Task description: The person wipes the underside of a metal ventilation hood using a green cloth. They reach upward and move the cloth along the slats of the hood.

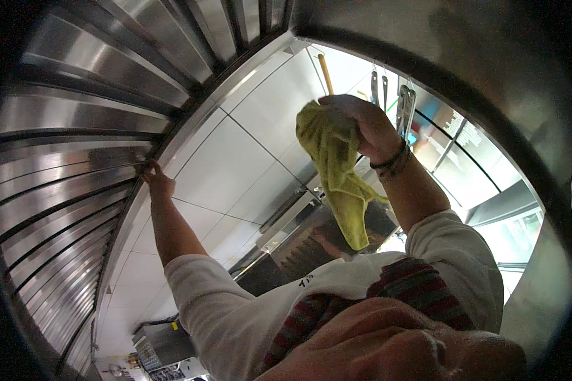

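A yellow-green cloth [336, 157] is bunched in my right hand [369, 126], its loose end hanging down. Just above that hand, a wooden handle [325, 74] shows; whether it touches the hand is unclear. At the left, my left hand [157, 178] is raised to the rim of the ridged stainless-steel hood filters [86, 109]. Its fingertips are at the filter edge and partly blurred, so I cannot tell whether they grip it or only touch it.
Metal utensils [405, 109] hang at the upper right. White wall tiles [238, 162] lie beyond my arms. Below the cloth is a dark, shiny appliance surface [300, 252]. A broad metal hood panel [500, 52] curves along the right, and a metal appliance [164, 345] stands lower left.
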A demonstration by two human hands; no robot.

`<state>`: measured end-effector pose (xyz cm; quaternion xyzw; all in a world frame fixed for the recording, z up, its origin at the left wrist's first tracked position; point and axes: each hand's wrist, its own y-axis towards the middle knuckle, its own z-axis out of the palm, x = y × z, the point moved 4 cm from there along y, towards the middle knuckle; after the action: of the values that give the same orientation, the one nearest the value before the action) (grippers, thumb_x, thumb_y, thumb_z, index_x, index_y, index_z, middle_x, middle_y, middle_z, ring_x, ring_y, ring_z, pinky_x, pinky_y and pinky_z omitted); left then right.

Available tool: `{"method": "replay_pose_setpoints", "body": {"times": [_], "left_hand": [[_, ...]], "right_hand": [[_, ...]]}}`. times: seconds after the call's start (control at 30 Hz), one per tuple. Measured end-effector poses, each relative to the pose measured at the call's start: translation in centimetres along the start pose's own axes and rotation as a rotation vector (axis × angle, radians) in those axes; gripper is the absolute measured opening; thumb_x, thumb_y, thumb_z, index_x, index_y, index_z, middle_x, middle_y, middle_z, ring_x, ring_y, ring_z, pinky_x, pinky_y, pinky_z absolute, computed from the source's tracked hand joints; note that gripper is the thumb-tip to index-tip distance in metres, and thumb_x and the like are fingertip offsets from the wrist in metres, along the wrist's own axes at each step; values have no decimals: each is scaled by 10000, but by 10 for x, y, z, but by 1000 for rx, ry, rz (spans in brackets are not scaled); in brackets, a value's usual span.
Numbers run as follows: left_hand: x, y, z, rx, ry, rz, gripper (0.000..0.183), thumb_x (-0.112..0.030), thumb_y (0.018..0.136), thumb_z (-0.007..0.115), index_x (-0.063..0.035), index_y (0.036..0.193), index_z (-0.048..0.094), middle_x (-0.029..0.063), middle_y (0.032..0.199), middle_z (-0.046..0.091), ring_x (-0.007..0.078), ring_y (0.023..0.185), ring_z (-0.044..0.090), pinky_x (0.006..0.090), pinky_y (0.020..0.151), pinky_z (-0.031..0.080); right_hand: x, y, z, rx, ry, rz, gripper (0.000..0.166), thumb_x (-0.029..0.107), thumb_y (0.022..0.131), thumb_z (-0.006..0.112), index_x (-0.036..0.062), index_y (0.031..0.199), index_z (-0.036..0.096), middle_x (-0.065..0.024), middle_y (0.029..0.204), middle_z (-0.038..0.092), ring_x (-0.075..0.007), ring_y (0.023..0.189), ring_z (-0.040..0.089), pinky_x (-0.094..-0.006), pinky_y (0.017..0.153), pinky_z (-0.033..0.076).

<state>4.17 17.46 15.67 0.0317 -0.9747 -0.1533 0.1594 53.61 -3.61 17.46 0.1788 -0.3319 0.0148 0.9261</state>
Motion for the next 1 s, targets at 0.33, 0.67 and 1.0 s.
{"method": "replay_pose_setpoints", "body": {"times": [0.33, 0.67, 1.0], "left_hand": [[22, 12, 21, -15, -82, -13, 826, -192, 640, 543, -81, 1291, 45, 285, 1262, 87, 419, 1170, 116, 457, 970, 153], [-262, -196, -43, 180, -997, 500, 639, -115, 703, 587, -46, 1240, 247, 162, 1268, 254, 268, 1176, 258, 351, 972, 219], [-424, -303, -45, 508, -1467, 558, 418, -308, 766, 509, -5, 1048, 450, 196, 1039, 480, 312, 982, 460, 394, 817, 359]], "right_hand": [[12, -77, -29, 27, -125, -84, 234, 80, 813, 379, -31, 985, 494, -153, 1048, 496, -245, 924, 520, -332, 782, 455], [28, -84, -62, -216, -312, -170, 302, 126, 806, 398, -10, 1069, 452, -144, 1002, 521, -229, 906, 522, -337, 786, 434], [-8, -76, -47, -157, 10, -205, 287, 102, 805, 414, 22, 1076, 462, -130, 1019, 516, -257, 929, 505, -371, 833, 396]]}}
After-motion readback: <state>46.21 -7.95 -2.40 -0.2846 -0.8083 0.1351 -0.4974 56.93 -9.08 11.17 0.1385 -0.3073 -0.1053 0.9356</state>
